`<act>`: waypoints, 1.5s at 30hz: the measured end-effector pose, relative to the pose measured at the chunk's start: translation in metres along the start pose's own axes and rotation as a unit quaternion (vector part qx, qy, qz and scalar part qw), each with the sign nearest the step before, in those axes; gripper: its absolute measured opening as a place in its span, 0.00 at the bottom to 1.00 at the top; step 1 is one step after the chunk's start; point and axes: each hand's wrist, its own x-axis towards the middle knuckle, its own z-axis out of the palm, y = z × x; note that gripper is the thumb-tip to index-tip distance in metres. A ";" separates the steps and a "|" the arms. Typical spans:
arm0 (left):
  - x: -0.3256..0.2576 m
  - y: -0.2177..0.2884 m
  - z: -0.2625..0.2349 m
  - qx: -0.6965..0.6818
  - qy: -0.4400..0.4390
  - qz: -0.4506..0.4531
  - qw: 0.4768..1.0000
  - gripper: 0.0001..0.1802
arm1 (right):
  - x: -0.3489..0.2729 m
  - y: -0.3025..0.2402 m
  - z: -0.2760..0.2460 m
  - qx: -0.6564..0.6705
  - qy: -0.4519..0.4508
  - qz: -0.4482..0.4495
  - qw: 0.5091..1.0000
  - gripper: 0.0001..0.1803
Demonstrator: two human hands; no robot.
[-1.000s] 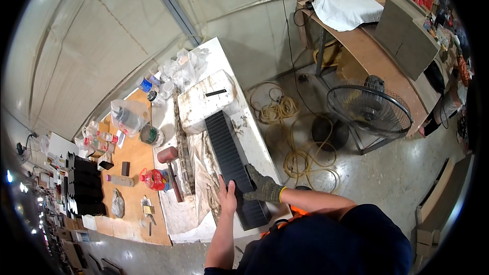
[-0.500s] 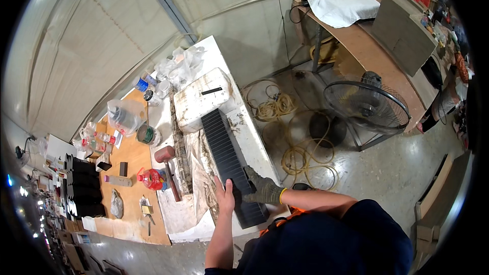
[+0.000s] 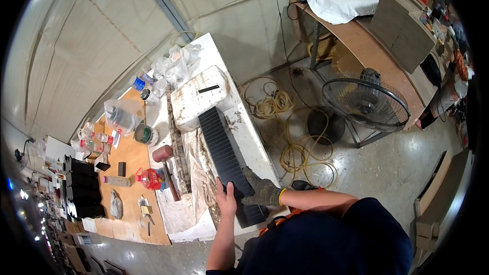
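A long row of thin black slabs (image 3: 221,145), packed side by side, lies on the white table. My bare left hand (image 3: 227,201) rests against its left side near the close end, with fingers stretched out and thumb apart. On the opposite side, my right hand (image 3: 263,189), in a dark grey knitted glove with a yellow cuff, lays its spread fingers along the edge. The row is between both hands, which touch its sides. Beyond its far end stands a stained white block (image 3: 196,91) with a small black strip (image 3: 209,89) on top.
Left of the row are a rubber mallet (image 3: 165,160), a stained cloth (image 3: 196,173), a red-labelled bottle (image 3: 150,179) and an open can (image 3: 145,134). Black stacks (image 3: 84,188) stand farther left. A fan (image 3: 364,104) and coiled yellow hose (image 3: 300,158) are at right.
My left hand has slid slightly toward me along the row. The right hand stays at the row's right side, almost unmoved. The view has shifted a little.
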 end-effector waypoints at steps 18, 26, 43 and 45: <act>-0.019 -0.018 -0.001 0.022 -0.009 0.045 0.999 0.42 | -0.027 -0.013 -0.011 0.034 -0.029 0.011 0.999 0.63; -0.022 -0.011 0.000 0.019 -0.001 0.054 0.998 0.40 | -0.025 -0.006 0.000 0.013 -0.018 0.013 1.000 0.63; -0.020 -0.014 0.000 0.018 0.000 0.043 0.999 0.42 | -0.012 -0.010 -0.006 0.016 -0.037 0.040 0.998 0.65; -0.019 -0.015 0.000 0.019 -0.008 0.040 0.999 0.43 | -0.013 -0.014 -0.011 0.002 -0.043 0.045 0.998 0.65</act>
